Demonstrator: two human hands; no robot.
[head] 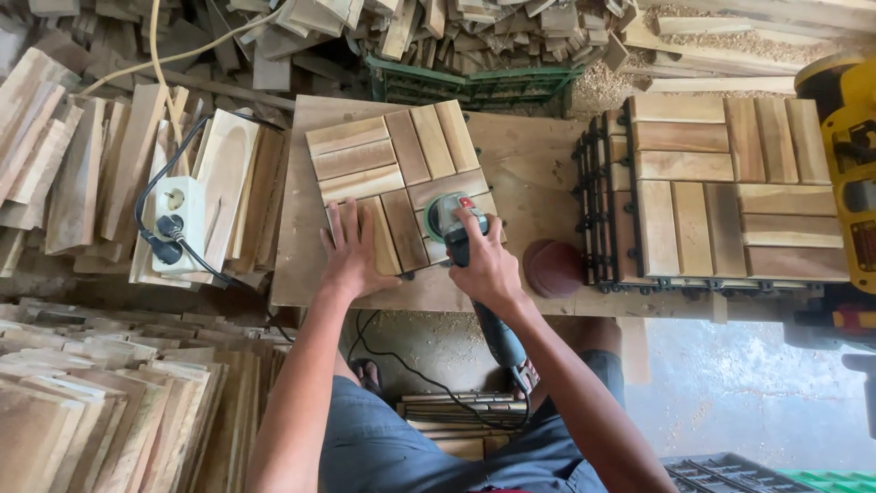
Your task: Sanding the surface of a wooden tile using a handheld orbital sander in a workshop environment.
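A square wooden tile (388, 164) made of slats lies on a plywood work board (520, 155). My left hand (351, 248) rests flat on the tile's near left corner, fingers spread. My right hand (488, 265) grips a green and black electric sander (453, 219), whose round head sits on the tile's near right part. The sander's handle runs back toward my body and its black cord drops to the floor.
A stack of finished tiles (721, 183) on black plastic backing stands at the right, with round sanding discs (552, 267) beside it. A white power strip (176, 224) lies on wood planks to the left. A yellow machine (849, 155) is far right. Offcuts are piled behind.
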